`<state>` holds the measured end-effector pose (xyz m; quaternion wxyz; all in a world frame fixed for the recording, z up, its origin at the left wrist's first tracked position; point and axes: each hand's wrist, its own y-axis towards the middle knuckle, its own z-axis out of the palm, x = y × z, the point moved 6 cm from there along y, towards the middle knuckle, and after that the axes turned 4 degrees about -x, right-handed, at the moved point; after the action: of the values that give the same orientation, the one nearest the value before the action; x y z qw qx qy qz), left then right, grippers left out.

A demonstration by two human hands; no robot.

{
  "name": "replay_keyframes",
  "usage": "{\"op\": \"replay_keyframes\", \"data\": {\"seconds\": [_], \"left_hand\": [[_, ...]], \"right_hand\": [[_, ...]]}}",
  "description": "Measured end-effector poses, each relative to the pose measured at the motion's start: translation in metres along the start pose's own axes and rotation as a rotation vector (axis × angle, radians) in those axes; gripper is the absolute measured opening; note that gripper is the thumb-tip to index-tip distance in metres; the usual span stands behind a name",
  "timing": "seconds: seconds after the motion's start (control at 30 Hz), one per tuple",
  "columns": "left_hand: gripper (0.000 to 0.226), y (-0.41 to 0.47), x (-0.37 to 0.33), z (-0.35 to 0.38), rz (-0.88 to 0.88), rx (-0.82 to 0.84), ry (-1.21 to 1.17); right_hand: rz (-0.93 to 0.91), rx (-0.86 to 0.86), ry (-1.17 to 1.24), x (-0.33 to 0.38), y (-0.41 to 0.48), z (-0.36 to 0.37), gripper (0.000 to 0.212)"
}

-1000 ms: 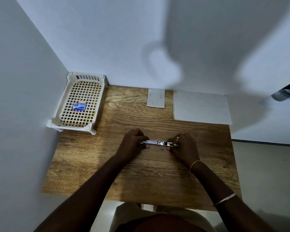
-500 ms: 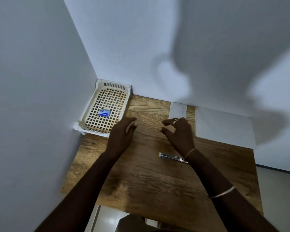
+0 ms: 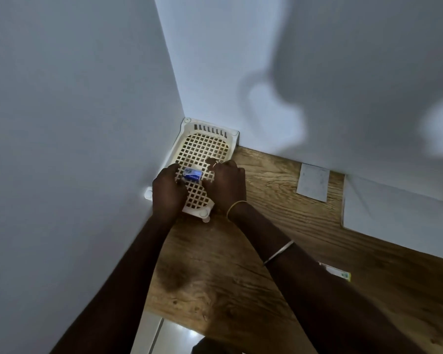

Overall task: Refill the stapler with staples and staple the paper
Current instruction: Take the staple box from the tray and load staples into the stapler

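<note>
A small blue staple box lies in the cream lattice tray in the table's far left corner. My left hand curls against the box's left end. My right hand closes on its right end with the thumb, so the box is pinched between both hands. The metal stapler lies on the wooden table to the right, mostly hidden behind my right forearm. A small sheet of paper lies at the table's back edge.
A larger white sheet covers the table's back right area. White walls close in the table on the left and at the back. The table's near edge runs across the bottom of the view.
Both hands left the stapler on the table, reached left and forward into the tray, and now close on the staple box. My view has swung left toward the corner.
</note>
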<state>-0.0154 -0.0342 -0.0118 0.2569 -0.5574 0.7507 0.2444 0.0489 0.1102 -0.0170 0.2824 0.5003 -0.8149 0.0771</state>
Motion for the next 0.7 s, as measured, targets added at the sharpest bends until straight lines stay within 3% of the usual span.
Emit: {"op": "replay_keyframes", "data": {"seconds": [0.1,0.33,0.53,0.7], "left_hand": [[0.033,0.005,0.002,0.003,-0.007,0.008,-0.019],[0.029,0.011,0.005,0.014,-0.009,0.053,0.047],[0.043,0.003,-0.004,0.012,-0.016,0.051,-0.07],[0.041,-0.017,-0.021,0.007,-0.032,0.039,-0.309]], "right_hand": [[0.017,0.018,-0.015,0.002,0.006,0.018,0.052],[-0.004,0.035,-0.049,-0.001,0.006,0.034,0.045],[-0.007,0.007,-0.039,-0.005,0.004,0.022,0.022],[0.029,-0.076,0.174,-0.015,-0.01,-0.022,0.053]]}}
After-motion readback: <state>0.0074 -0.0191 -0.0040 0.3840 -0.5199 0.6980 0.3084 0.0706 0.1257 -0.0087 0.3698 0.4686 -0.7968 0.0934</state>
